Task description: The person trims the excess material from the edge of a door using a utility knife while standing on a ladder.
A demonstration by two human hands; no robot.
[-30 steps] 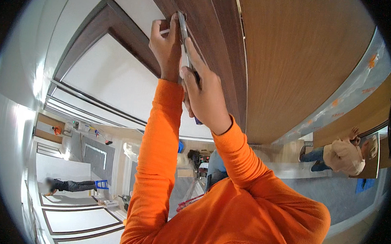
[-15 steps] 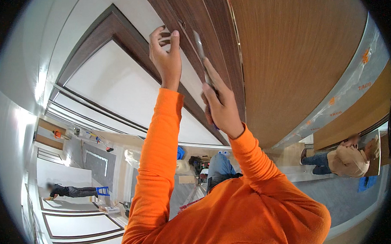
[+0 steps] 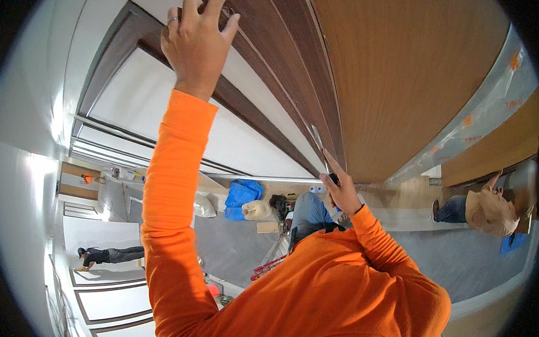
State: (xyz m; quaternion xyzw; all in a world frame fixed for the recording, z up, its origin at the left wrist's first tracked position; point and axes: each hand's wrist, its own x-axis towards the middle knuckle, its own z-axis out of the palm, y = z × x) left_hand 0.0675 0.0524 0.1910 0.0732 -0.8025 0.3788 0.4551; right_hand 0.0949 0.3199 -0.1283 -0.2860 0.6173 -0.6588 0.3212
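Note:
My left hand is raised at the upper left, against the dark brown wood trim. Its fingers are bent and the thumb closes toward them; a small dark thing shows at the fingertips, too hidden to name. Lower and to the right, my right hand is closed round a utility knife with a slim silver blade and a dark handle. The blade points up along the trim, close to its lower end. Whether the blade touches the wood I cannot tell.
A wide brown wood panel borders the trim on the right, with clear plastic sheeting beyond it. White panels with dark frames lie to the left. Blue plastic and bags lie below. Two people work farther off, left and right.
My left hand has moved up and left onto the trim, its fingers now turned away from me. My right hand has come down and to the right with the utility knife.

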